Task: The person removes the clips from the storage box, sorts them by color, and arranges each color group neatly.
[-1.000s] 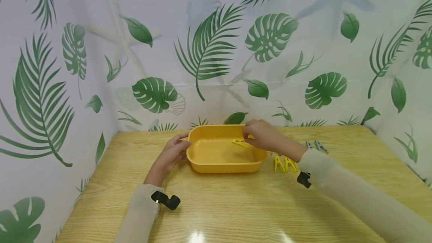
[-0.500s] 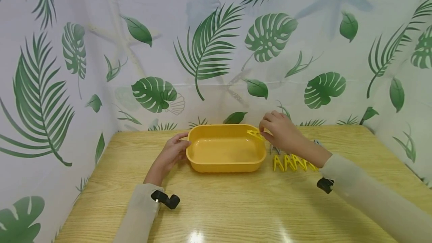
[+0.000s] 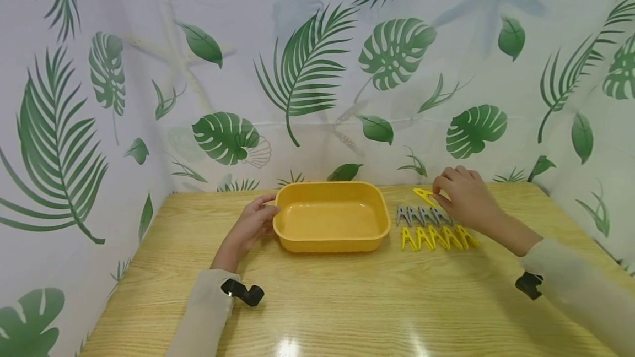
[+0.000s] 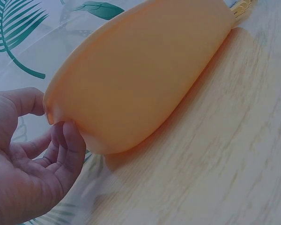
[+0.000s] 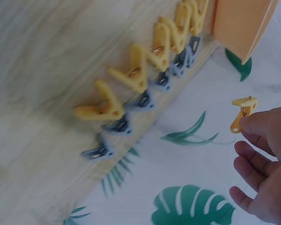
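Note:
An orange-yellow plastic basin (image 3: 329, 245) stands on the table, and its inside shows nothing lying in it. My left hand (image 3: 251, 226) grips the basin's left rim, thumb and fingers on either side in the left wrist view. Right of the basin and raised above the rows of pegs, my right hand (image 3: 466, 198) pinches a yellow clothes peg (image 3: 423, 196) between thumb and finger. Below it, several yellow clothes pegs (image 3: 448, 232) stand in a row nearer me. Several grey clothes pegs (image 3: 414, 214) form a second row behind them, partly close under the right hand.
The wood-grain table (image 3: 317, 302) reaches back to a white cloth backdrop (image 3: 317, 92) printed with green leaves. This backdrop also closes in the left and right sides. A black wrist mount sits on each sleeve.
My right hand has lifted the yellow clothes peg out of the basin and carried it right, over the peg rows. The left hand has stayed at the basin's rim.

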Demonstrator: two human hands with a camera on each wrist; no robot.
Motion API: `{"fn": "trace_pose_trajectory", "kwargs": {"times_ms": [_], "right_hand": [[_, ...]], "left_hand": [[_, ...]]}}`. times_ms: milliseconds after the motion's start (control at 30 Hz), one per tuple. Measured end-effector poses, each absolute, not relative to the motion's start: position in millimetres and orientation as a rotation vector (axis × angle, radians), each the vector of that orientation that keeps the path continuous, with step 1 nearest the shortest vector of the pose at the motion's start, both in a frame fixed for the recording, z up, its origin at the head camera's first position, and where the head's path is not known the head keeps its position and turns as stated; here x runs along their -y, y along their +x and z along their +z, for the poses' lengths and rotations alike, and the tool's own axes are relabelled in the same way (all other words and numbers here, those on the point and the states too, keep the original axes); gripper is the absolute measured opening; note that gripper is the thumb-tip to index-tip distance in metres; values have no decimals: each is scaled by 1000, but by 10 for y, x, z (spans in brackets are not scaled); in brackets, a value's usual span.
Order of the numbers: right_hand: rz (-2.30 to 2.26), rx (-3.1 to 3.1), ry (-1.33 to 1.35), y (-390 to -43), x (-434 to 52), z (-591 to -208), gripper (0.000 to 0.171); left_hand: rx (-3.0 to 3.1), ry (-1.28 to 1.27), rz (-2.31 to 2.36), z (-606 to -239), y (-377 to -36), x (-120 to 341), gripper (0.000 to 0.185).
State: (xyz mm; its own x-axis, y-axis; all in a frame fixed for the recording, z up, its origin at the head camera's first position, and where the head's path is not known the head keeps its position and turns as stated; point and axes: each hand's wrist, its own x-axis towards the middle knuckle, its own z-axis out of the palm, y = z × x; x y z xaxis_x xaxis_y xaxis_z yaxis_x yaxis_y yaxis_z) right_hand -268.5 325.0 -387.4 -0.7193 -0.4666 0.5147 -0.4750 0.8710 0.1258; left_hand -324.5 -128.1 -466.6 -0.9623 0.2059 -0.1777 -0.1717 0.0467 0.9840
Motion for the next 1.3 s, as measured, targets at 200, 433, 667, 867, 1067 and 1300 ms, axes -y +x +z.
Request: {"fn": "trace_pose_trajectory", "kwargs": {"times_ms": [200,433,667,867,1067,1300], "right_hand": [[17,2582,534,-2575,-3617,-3955,14],[4,2572,490,-2445,-3970,-4097,17],[37,2669,386,-2348,-4163,-4245,13],[52,2747,324,-2303,-4227,-4332,12],[66,2791,294,-2279,-4250,-4436,10],[94,2811,266,-2249,-4234,-4502,7]], "left_hand": [[-2057,39,1997,-4665,-3246,1276,52],[-2057,27,2002,-4663,-3246,1279,53],[-2057,31,1999,-4659,-3246,1283,52],[-2047,39,2002,-4664,-3242,1283,53],[-2059,31,1997,-4656,-3232,1277,51],[-2064,13,1987,-4649,-3232,1272,52]]}}
